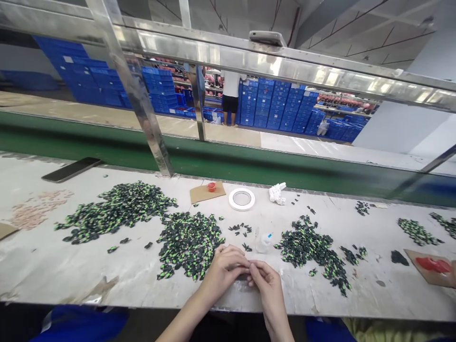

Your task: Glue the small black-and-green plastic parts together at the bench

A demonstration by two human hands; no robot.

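My left hand (228,265) and my right hand (265,280) meet at the table's front edge, fingertips pinched together. Whatever sits between them is too small and hidden to make out. Just left of my left hand spreads a pile of small black-and-green parts (188,242). A similar pile (308,242) lies to the right of my right hand. Beyond my fingers stands a small clear bottle with a blue tip (263,241). Several loose black pieces (242,229) are scattered beside it.
Behind lie a roll of white tape (242,199), cardboard with a red lump (211,187) and crumpled white tissue (277,194). Left are a larger parts pile (121,209), pink pieces (39,206) and a phone (72,170). A metal post (137,95) rises behind; a person (231,95) stands far off.
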